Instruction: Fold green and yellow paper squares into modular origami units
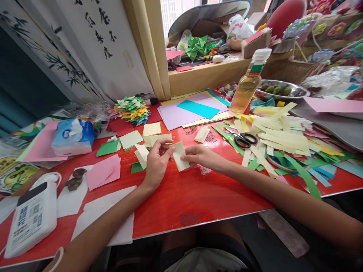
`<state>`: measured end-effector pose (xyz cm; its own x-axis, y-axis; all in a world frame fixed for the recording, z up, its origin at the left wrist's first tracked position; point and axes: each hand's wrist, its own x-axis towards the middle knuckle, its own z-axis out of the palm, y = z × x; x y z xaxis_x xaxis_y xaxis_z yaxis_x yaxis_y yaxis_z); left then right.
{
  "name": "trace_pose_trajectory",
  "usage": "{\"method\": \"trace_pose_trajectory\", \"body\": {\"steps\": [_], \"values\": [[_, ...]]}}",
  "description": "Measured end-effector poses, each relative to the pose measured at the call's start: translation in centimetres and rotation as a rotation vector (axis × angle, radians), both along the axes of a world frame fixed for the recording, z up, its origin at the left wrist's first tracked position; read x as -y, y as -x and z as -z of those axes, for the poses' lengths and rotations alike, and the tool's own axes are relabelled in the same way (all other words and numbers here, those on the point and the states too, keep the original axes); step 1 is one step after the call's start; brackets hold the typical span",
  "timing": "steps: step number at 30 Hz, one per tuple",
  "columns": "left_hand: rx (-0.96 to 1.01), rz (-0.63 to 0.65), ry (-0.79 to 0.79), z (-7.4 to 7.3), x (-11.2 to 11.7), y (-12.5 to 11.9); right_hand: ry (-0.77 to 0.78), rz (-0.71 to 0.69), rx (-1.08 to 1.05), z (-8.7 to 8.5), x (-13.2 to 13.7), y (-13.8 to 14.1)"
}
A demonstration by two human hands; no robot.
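Observation:
Between my two hands, above the red table [176,200], is a small pale-yellow piece of paper [179,158], which looks folded. My left hand [159,162] pinches its upper left edge between thumb and fingers. Its lower right edge is pinched by my right hand [200,156]. A folded cream paper [141,155] stands just left of my left hand, near a green square [137,167]. Another folded cream paper [202,134] lies beyond my right hand. Stacks of cream squares [152,129] sit a little farther back.
Black-handled scissors [245,140] lie at right beside a heap of paper strips [280,132]. A bottle [249,83] stands behind them. Pink squares [104,172], a tissue pack [73,136] and a white device [32,219] are at left. Folded paper pieces [133,109] are piled at the back.

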<state>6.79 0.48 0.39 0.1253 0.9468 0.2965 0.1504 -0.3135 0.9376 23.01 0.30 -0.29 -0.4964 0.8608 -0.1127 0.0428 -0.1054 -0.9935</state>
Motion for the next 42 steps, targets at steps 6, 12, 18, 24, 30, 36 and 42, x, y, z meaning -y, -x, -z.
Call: {"method": "trace_pose_trajectory", "body": {"steps": [6, 12, 18, 24, 30, 36, 42], "values": [[0.006, 0.019, -0.019, -0.2, 0.1, 0.0, 0.039, -0.05, 0.015, -0.7, 0.3, 0.0], [0.0, 0.101, 0.025, -0.4, -0.2, 0.0, -0.124, 0.064, 0.016, -0.6, 0.3, -0.1], [-0.02, 0.201, 0.035, -0.6, -0.2, 0.1, -0.262, 0.117, 0.046, -0.5, 0.3, -0.2], [-0.046, 0.258, 0.116, -0.3, -0.2, 0.0, -0.367, 0.251, 0.125, -0.5, 0.2, -0.4], [-0.1, 0.371, 0.158, 0.0, 0.2, -0.2, -0.546, 0.2, 0.382, -0.6, 0.2, -0.6], [-0.161, 0.298, 0.148, 0.7, 0.2, -0.5, -0.633, 0.312, 0.635, -0.9, 0.2, -0.4], [-0.226, 0.277, 0.18, 1.5, 0.3, -0.6, -0.595, 0.6, 0.526, -1.8, -1.6, -2.8]]}}
